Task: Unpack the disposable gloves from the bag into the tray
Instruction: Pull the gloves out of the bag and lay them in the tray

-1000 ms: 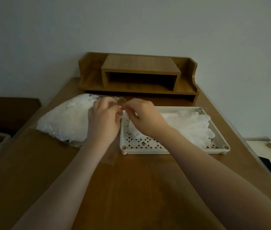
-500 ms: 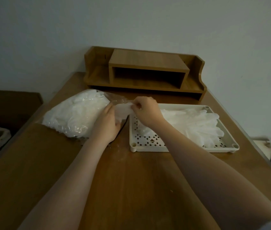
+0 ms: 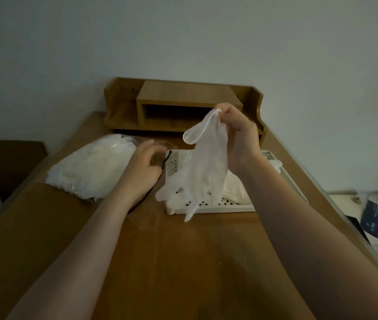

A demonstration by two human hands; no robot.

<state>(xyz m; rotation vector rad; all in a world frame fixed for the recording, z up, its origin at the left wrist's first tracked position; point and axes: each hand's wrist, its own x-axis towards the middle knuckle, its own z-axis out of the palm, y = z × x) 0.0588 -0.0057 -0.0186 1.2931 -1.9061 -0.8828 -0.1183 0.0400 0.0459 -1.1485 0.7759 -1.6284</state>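
Observation:
A clear plastic bag (image 3: pixel 90 167) full of white disposable gloves lies on the wooden desk at the left. My left hand (image 3: pixel 144 167) rests at the bag's open right end, fingers curled around its mouth. My right hand (image 3: pixel 238 135) is raised above the white perforated tray (image 3: pixel 220 207) and pinches the cuff of one translucent glove (image 3: pixel 199 172), which hangs down with its fingers dangling over the tray's front edge. More white gloves (image 3: pixel 234 188) lie in the tray, partly hidden by my right forearm.
A wooden desk organiser (image 3: pixel 183 107) stands against the wall behind the tray and bag. To the right of the desk a lower surface holds a dark booklet (image 3: pixel 371 218) and papers. The desk's near half (image 3: pixel 171 262) is bare wood.
My right hand has pulled a glove out of the bag and lifted it up over the tray. My left hand stays at the bag's mouth.

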